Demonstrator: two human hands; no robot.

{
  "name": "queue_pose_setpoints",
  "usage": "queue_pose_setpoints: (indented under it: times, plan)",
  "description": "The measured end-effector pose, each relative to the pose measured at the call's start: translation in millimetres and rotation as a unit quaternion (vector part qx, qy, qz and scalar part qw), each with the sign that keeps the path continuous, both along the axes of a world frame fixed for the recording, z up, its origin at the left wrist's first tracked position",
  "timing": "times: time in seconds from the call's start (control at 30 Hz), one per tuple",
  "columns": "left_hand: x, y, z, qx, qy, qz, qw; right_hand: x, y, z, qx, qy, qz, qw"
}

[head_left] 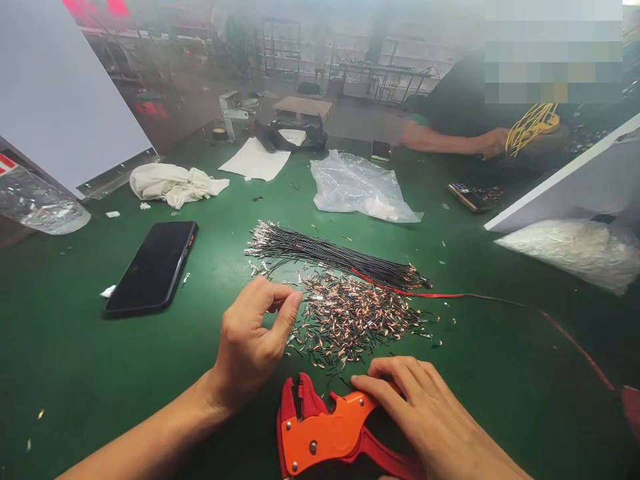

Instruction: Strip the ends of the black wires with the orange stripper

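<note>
My left hand point(255, 337) hovers over the green table point(75, 360) with thumb and forefinger pinched together beside a heap of short stripped wire ends point(350, 317); what they pinch is too small to make out. My right hand point(425, 413) lies on an orange and red wire stripper point(325, 433) near the front edge, fingers curled over its handle. Behind the heap lies a bundle of thin black wires point(330, 257) with bare ends, and a red wire point(450, 295) trails off to the right.
A black phone point(153, 267) lies at the left. Farther back are a white cloth point(173, 183), a sheet of paper point(255, 160) and a clear plastic bag point(357, 187). Another person's arm point(450, 141) holds yellow wires point(530, 127) at the back right. White panels stand on both sides.
</note>
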State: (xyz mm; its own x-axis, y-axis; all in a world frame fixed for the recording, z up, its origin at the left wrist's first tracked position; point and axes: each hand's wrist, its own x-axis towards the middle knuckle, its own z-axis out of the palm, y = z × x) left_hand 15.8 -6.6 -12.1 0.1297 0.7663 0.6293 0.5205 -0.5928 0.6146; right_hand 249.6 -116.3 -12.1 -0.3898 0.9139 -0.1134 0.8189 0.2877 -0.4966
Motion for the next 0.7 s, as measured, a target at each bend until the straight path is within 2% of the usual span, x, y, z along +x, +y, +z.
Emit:
queue_pose_setpoints:
  times: [0.17, 0.23, 0.3, 0.33, 0.37, 0.4, 0.43, 0.5, 0.53, 0.6, 0.7]
  plan:
    - [-3, 2, 0.0, 0.010, 0.000, 0.003, 1.000, 17, 4, 10.1, -0.009, 0.060, 0.020, 0.998]
    - [-3, 1, 0.3, 0.010, -0.001, 0.004, 1.000, 30, 9, 13.6, -0.043, 0.108, -0.030, 0.993]
    - [-3, -2, 1.0, 0.014, -0.001, -0.002, 1.000, 41, 14, 14.0, -0.124, 0.192, -0.103, 0.968]
    - [-2, -3, 1.5, 0.017, 0.000, -0.008, 1.000, 44, 15, 13.1, -0.168, 0.263, -0.150, 0.938]
    - [-1, -5, 2.0, 0.023, 0.002, -0.016, 1.000, 44, 17, 11.8, -0.214, 0.354, -0.182, 0.892]
    - [-1, -7, 2.6, 0.030, 0.006, -0.026, 0.999, 43, 17, 10.5, -0.248, 0.449, -0.204, 0.834]
    - [0, -9, 3.1, 0.037, 0.011, -0.036, 0.999, 39, 18, 9.7, -0.300, 0.531, -0.217, 0.762]
    - [2, -12, 3.9, 0.051, 0.026, -0.053, 0.997, 25, 17, 10.1, -0.353, 0.667, -0.196, 0.626]
    - [3, -13, 4.3, 0.060, 0.034, -0.058, 0.996, 17, 16, 11.1, -0.369, 0.703, -0.173, 0.582]
    - [3, -14, 5.1, 0.078, 0.046, -0.057, 0.994, -1, 12, 12.5, -0.408, 0.729, -0.135, 0.533]
    - [3, -14, 6.4, 0.100, 0.052, -0.041, 0.993, -22, 6, 8.3, -0.436, 0.738, -0.138, 0.496]
